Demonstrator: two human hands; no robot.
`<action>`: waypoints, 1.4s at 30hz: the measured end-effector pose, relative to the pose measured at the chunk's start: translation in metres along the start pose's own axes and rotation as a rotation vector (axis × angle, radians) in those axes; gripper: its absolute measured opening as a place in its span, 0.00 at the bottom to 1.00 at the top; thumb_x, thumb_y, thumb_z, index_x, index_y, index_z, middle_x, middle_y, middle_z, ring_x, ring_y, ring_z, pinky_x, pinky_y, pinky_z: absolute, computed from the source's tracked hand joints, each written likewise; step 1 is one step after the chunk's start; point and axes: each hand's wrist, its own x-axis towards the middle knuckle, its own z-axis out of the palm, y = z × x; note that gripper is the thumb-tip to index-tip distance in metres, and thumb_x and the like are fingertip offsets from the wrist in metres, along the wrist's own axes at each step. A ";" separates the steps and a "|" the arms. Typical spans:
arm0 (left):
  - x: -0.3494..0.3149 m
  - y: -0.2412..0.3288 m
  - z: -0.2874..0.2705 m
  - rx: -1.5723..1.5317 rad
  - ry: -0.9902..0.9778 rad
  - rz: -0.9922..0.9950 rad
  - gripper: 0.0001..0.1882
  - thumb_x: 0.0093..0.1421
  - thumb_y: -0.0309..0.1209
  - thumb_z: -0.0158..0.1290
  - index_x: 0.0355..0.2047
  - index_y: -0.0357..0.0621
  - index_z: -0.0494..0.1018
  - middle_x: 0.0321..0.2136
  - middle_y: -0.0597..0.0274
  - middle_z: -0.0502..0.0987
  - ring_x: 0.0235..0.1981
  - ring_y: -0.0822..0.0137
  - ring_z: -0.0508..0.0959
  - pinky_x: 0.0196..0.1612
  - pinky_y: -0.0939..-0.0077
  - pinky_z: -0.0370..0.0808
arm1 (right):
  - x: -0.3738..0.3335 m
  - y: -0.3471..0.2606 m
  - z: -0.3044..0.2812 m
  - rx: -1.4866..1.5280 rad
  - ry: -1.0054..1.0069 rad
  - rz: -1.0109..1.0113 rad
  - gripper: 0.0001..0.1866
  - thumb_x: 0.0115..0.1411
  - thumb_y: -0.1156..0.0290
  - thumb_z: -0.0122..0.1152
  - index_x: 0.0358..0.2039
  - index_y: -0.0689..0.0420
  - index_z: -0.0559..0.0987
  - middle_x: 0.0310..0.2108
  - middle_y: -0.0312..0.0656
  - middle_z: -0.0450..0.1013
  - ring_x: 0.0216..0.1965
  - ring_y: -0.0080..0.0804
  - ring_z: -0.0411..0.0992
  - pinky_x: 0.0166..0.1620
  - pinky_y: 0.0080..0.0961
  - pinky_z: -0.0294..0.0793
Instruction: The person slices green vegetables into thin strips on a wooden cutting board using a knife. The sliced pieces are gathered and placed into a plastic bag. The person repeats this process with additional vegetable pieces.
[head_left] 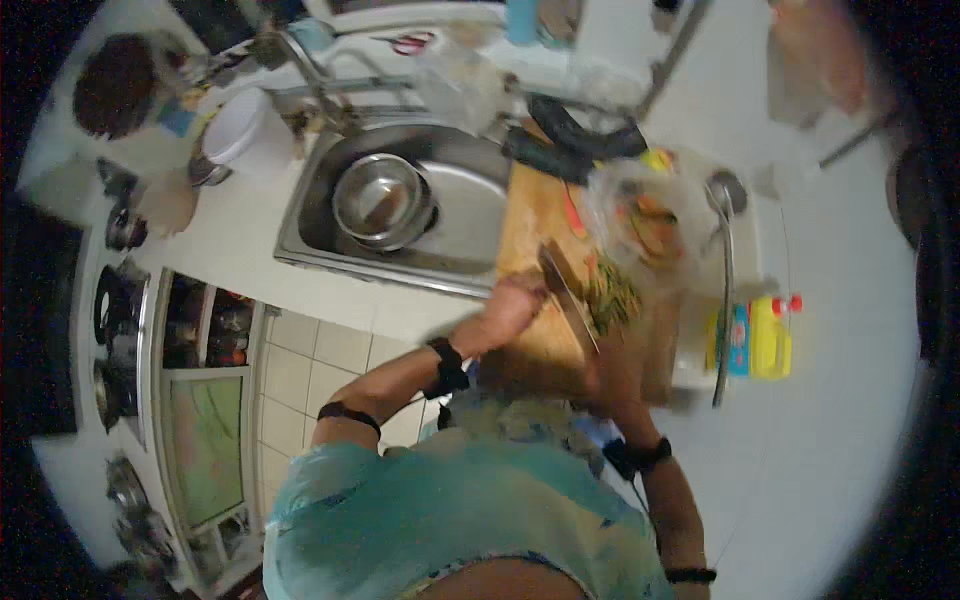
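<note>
A broad-bladed kitchen knife [572, 300] stands slantwise over the wooden cutting board [530, 225]. My right hand [617, 372], smeared by motion, is closed at the knife's near end, where the handle is hidden. On the blade's left side, my left hand [513, 308] has its fingers bent together against or very near the blade; whatever they pinch is hidden. Finely cut green and orange vegetable pieces [612, 295] lie heaped just right of the blade. Farther up the board is a small red-orange piece [574, 218].
Left of the board is a steel sink [465, 185] with metal bowls [378, 200]. A clear plastic bag [650, 215] of vegetable pieces borders the board's far right. Dark green long objects [560, 140] lie behind it. A yellow bottle [770, 338] and ladle [727, 195] are on the right.
</note>
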 end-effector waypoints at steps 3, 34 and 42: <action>0.008 0.014 -0.007 0.076 -0.078 -0.064 0.08 0.43 0.26 0.53 0.28 0.46 0.75 0.34 0.61 0.75 0.34 0.55 0.74 0.35 0.63 0.73 | -0.012 -0.001 -0.008 -0.207 0.168 -0.253 0.13 0.51 0.65 0.56 0.36 0.56 0.75 0.25 0.48 0.71 0.29 0.48 0.71 0.31 0.46 0.70; -0.001 0.007 -0.020 -0.093 -0.070 0.087 0.04 0.53 0.24 0.49 0.30 0.38 0.72 0.29 0.53 0.73 0.32 0.52 0.73 0.30 0.63 0.72 | -0.004 0.001 0.016 -0.269 0.152 -0.243 0.09 0.50 0.66 0.53 0.20 0.59 0.75 0.20 0.52 0.70 0.23 0.51 0.70 0.28 0.47 0.68; 0.000 0.008 -0.032 -0.165 -0.247 0.017 0.09 0.41 0.24 0.54 0.26 0.39 0.74 0.32 0.55 0.73 0.38 0.53 0.73 0.40 0.65 0.74 | 0.003 -0.014 0.002 -0.225 -0.136 -0.272 0.13 0.50 0.64 0.55 0.15 0.59 0.74 0.25 0.55 0.70 0.27 0.54 0.70 0.31 0.49 0.67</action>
